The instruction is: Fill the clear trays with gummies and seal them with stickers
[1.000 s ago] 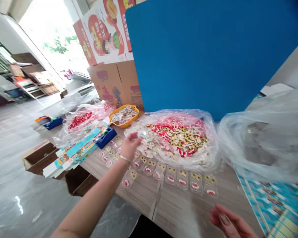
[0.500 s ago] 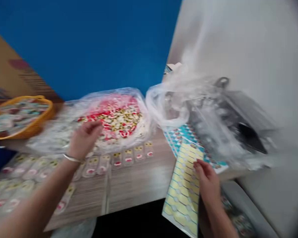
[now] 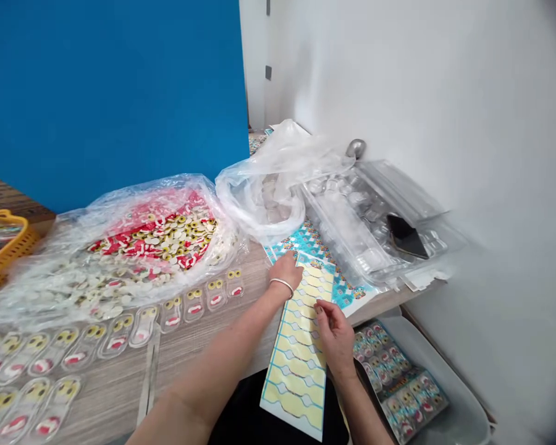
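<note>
A yellow sticker sheet [image 3: 296, 371] with blue lines and scalloped shapes slants over the table's front edge. My right hand [image 3: 337, 337] pinches its right edge between thumb and fingers. At the sheet's upper left corner is my left hand [image 3: 285, 270], with a bracelet on the wrist; its fingers are closed on the edge there, the tips partly hidden. Blue printed sheets [image 3: 347, 293] lie beneath the far end. To the left, clear plastic shells [image 3: 193, 306] stand in rows, each holding yellow eye pieces and a red-and-white mouth piece.
A clear bag of eye and mouth pieces [image 3: 167, 238] lies behind the rows. An open plastic bag [image 3: 259, 216], clear trays [image 3: 352, 241] and a dark phone [image 3: 405, 237] sit at right. A yellow basket [image 3: 9, 256] stands far left. Below is a tub [image 3: 463, 402] with filled packs.
My left hand has moved right, from over the bag of pieces to the sheet's top corner. My right hand keeps its pinch on the sheet. The view has turned right.
</note>
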A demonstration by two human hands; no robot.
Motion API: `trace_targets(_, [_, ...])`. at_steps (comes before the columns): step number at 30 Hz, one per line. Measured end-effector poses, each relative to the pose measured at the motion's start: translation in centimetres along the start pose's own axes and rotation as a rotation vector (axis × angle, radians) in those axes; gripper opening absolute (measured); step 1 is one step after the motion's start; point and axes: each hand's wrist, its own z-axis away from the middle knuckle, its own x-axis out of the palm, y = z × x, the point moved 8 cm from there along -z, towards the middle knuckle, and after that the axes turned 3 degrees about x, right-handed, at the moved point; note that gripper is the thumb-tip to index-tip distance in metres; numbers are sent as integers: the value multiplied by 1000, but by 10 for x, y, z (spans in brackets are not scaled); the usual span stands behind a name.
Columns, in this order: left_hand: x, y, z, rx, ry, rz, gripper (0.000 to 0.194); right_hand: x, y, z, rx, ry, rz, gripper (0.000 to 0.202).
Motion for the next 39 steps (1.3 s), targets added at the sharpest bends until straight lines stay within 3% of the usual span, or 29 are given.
trace_targets(5, [4, -4, 4, -40, -32, 124, 19, 0, -30, -11, -102, -5, 97, 25])
trace_targets(10, [-5, 7, 34, -19, -110, 353, 11, 10, -100, -38, -466, 36, 231, 23])
trace_targets(13, [-19, 21, 52, 26, -122, 462, 10, 20, -124, -51, -563, 25, 267, 21])
trace_targets(18, [-45, 35, 70, 80, -109, 711, 21, 25, -145, -49, -604, -2, 233, 19])
trace_targets(24, [-67, 45, 82, 131, -47, 651, 13, 21, -166, -35, -646, -28, 239, 19])
trace_targets(29, [-73, 50, 87, 130, 7, 665, 11, 22, -174, -26, -700, 18, 257, 19])
trace_targets(33, [-68, 48, 90, 95, 22, 704, 11, 26, -167, -30, -586, 37, 203, 15])
trace_targets(39, [-51, 26, 84, 22, 22, 766, 18, 35, -128, -52, -113, -64, -210, 21])
